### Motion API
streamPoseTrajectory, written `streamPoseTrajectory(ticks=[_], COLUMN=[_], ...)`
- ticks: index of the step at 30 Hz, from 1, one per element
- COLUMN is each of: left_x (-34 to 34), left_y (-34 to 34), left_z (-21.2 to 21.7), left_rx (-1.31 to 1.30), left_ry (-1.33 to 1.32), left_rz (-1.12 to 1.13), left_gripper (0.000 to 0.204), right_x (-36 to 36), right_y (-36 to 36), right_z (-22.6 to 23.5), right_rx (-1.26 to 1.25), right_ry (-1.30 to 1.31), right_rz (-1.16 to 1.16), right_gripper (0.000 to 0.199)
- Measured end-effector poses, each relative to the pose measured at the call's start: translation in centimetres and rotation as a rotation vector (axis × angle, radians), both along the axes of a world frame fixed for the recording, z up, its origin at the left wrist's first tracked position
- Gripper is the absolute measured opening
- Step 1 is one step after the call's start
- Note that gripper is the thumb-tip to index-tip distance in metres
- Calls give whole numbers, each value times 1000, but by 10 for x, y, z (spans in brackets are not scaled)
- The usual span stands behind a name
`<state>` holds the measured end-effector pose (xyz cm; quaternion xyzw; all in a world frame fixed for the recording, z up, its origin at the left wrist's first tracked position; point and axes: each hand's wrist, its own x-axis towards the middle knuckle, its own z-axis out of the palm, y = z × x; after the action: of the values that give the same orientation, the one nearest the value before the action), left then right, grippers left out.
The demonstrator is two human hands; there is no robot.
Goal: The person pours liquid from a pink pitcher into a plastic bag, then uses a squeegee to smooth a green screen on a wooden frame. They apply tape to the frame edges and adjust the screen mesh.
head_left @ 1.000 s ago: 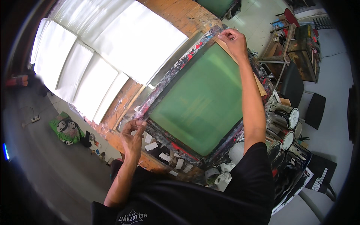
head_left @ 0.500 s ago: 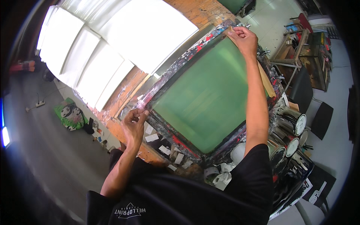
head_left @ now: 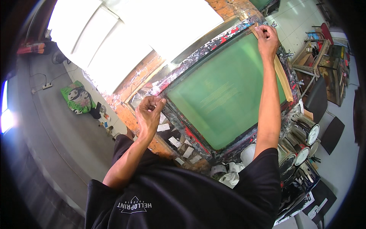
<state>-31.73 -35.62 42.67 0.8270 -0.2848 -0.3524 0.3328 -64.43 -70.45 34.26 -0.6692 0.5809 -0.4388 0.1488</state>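
Fingers [head_left: 260,33] of the right hand [head_left: 268,41] are pinched on a brown tape strip [head_left: 284,80] at the far right corner of a green printing screen [head_left: 225,89].

Over on the near left, the left hand [head_left: 148,112] hovers by the other corner of the screen's paint-spattered frame [head_left: 192,134], thumb and forefinger drawn together; from where I stand I cannot tell whether anything thin sits between them. That brown strip runs down the screen's right side, passing under the right forearm, its wide lower end lying on the frame. The screen itself rests on a wooden counter [head_left: 126,116], faint pale lines showing mid-mesh. White sheets [head_left: 126,61] spread beyond its left edge, and paint-streaked cans [head_left: 302,130] crowd just beside the right elbow.
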Motion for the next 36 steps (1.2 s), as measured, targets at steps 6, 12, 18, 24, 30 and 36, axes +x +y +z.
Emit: streamPoseTrajectory(ticks=[6, 12, 18, 24, 30, 36], left_x=[1, 10, 4, 12, 15, 10], left_y=[-5, 2, 3, 6, 2, 9], left_z=[7, 2, -1, -12, 7, 0], left_rx=[34, 33, 6, -29, 11, 75], left_ry=[34, -7, -182, -175, -6, -190], left_rz=[4, -33, -106, -33, 47, -128], left_gripper=[26, 25, 26, 27, 26, 27], right_x=[-7, 2, -3, 7, 6, 4], right_y=[-4, -1, 4, 8, 10, 13], right_z=[1, 13, 7, 8, 6, 2], right_rx=[206, 150, 1, -24, -66, -65], right_ry=[-172, -207, 1, 79, 52, 84], right_rz=[-5, 24, -7, -70, -66, -57], right_gripper=[19, 18, 20, 22, 18, 17])
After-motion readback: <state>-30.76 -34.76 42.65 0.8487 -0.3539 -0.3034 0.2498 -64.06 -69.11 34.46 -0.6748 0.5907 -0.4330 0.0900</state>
